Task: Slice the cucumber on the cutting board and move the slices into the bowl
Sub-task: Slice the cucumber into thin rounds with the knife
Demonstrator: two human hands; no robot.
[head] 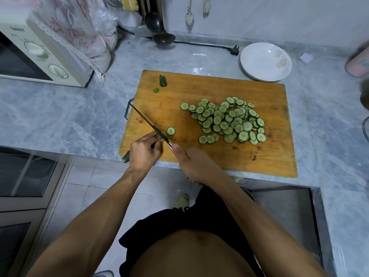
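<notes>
Cucumber (126,156) is nearly gone, just a short stub left at the front left corner of the cutting board (219,156), its dark end sticking out past the board edge. Left hand (144,150) has its fingers curled down over the stub, pinning it, fingertips right up against the knife (148,124). Right hand (191,162) is wrapped tight around the knife handle, and the blade runs diagonally away toward the board's left edge, seen almost edge-on, cutting edge down at the cucumber. One loose slice (171,130) sits just to the right of the blade. The big pile of slices (229,120) is heaped on the right half of the board, overlapping each other. A cut-off end piece (163,80) and a small green round (156,90) lie near the far left corner of the board. The white bowl (265,61) sits on the grey counter (60,112) just past the board's far right corner, no slices in it. Microwave (36,54) is off to the far left
</notes>
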